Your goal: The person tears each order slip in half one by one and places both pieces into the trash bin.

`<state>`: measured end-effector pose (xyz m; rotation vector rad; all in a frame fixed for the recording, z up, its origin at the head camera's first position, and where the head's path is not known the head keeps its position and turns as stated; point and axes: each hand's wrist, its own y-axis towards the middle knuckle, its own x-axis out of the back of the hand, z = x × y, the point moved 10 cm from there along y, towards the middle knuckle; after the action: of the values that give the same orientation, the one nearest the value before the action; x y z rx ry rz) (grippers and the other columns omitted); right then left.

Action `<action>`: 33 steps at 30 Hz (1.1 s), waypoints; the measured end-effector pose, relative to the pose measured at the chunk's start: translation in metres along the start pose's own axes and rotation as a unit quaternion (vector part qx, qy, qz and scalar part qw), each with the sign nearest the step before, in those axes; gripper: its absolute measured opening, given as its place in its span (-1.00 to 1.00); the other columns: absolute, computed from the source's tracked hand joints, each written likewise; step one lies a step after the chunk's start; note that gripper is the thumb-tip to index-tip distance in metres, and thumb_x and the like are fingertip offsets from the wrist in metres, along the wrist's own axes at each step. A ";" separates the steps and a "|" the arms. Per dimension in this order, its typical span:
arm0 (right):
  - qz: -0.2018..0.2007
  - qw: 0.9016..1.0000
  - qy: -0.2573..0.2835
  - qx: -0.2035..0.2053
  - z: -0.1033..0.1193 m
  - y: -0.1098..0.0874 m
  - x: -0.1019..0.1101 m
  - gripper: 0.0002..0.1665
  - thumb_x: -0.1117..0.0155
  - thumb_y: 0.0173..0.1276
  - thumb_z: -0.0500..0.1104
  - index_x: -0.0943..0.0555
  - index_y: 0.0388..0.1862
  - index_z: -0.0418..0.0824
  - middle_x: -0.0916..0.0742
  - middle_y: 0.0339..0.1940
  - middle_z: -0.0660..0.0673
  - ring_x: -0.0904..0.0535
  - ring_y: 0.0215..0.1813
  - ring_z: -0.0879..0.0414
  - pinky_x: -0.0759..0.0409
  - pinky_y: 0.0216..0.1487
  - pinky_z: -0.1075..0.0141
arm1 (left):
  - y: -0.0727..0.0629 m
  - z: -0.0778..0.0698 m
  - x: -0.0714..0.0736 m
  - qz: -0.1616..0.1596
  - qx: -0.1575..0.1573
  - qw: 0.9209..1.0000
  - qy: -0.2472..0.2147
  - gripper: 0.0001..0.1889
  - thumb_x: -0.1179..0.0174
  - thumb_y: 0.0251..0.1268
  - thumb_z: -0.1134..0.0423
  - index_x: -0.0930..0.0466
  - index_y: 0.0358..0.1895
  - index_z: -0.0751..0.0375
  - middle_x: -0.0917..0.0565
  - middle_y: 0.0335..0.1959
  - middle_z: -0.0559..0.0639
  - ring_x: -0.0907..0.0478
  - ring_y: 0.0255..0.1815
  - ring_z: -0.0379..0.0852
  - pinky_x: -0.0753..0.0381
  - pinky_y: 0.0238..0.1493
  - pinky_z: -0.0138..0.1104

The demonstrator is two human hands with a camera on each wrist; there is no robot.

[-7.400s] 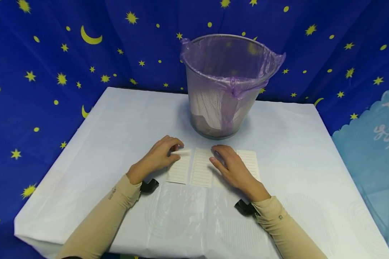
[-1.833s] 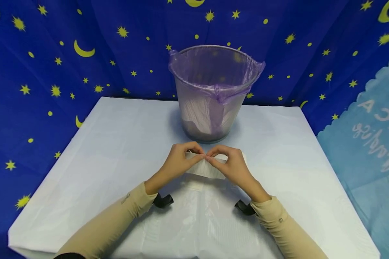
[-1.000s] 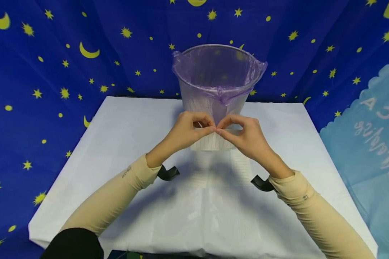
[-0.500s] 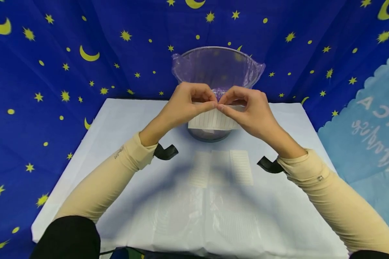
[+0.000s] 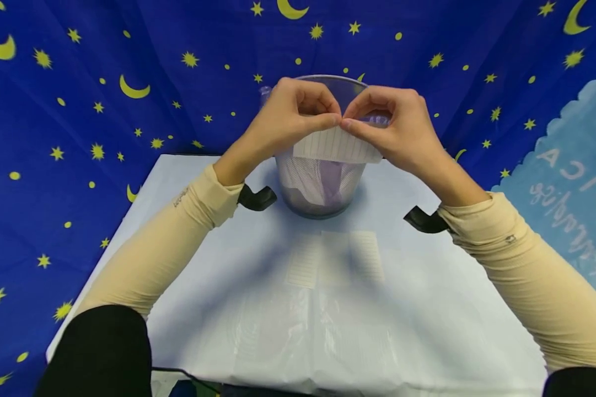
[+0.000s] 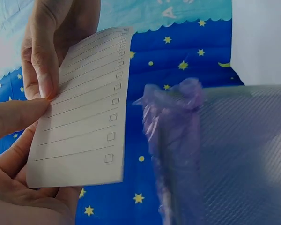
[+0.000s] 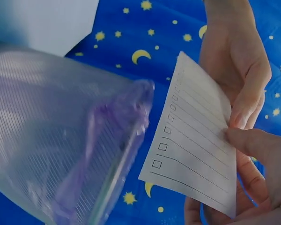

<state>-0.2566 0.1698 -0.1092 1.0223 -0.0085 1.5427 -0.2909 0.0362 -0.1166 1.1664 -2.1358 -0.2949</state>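
A lined checklist sheet with small checkboxes is held up in front of the waste bin. My left hand pinches its edge between thumb and fingers. Beside it, my right hand pinches the same edge, the two thumb tips meeting. In the left wrist view the sheet appears whole and slightly bowed, apart from the bin's purple liner. The right wrist view shows the sheet near the bin rim, untorn where it is visible.
Three paper sheets lie side by side on the white-covered table: a left one, a middle one and a right one. Behind the mesh bin hangs a blue curtain with stars and moons.
Earlier the hands were apart over sheets on the table; later both pinched one sheet low over it. Since then they have lifted that sheet up and forward to the bin's upper part.
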 end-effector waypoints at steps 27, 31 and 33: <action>-0.010 0.999 -0.038 0.000 -0.018 0.086 0.020 -0.72 -0.45 0.46 -0.05 -0.80 0.00 -0.19 -0.78 -0.09 0.05 -0.69 -0.03 0.22 -0.68 0.14 0.41 | 0.070 0.012 0.053 -0.057 0.006 0.998 0.038 -0.93 -0.35 0.45 0.33 -0.77 -0.20 0.26 -0.69 -0.36 -0.05 -0.55 -0.30 -0.09 -0.49 -0.11 -0.33; -0.007 0.999 -0.026 -0.026 -0.032 0.094 0.020 -0.72 -0.46 0.46 -0.03 -0.81 -0.01 -0.17 -0.78 -0.09 0.04 -0.69 -0.02 0.20 -0.67 0.11 0.42 | 0.079 0.021 0.055 -0.055 0.017 0.998 0.041 -0.92 -0.32 0.47 0.34 -0.77 -0.20 0.27 -0.68 -0.37 -0.07 -0.53 -0.29 -0.12 -0.47 -0.10 -0.34; -0.004 0.999 -0.037 -0.039 -0.039 0.097 0.019 -0.70 -0.45 0.46 0.00 -0.80 0.00 -0.16 -0.77 -0.07 0.04 -0.68 -0.02 0.21 -0.67 0.08 0.42 | 0.084 0.027 0.054 -0.053 0.027 0.998 0.037 -0.91 -0.31 0.48 0.35 -0.76 -0.18 0.30 -0.68 -0.36 -0.07 -0.53 -0.28 -0.12 -0.48 -0.07 -0.34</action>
<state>-0.3553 0.1790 -0.0704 1.0153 -0.1157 1.4860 -0.3840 0.0370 -0.0715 1.3033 -2.0322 -0.2384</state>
